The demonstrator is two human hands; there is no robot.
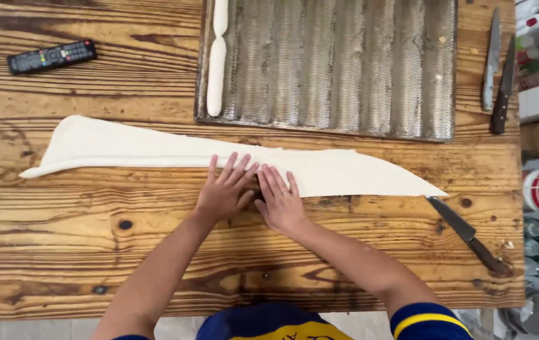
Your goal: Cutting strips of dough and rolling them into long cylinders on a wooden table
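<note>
Two flat hands press on the near edge of the long dough sheet [156, 151] lying across the wooden table [61, 252]: my left hand [224, 192] and right hand [280, 200] sit side by side, fingers spread, gripping nothing. I judge the dough soft, light and easily stretched, best handled along its edge with open palms. Beyond it lies the ridged baking tray [345, 63] holding a rolled dough stick [216, 69]; a knife [464, 232] rests to the right.

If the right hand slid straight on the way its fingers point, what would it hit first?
The right hand already rests on the dough sheet. Past the dough's far edge comes bare table, then probably the near rim of the ridged metal baking tray.
</note>
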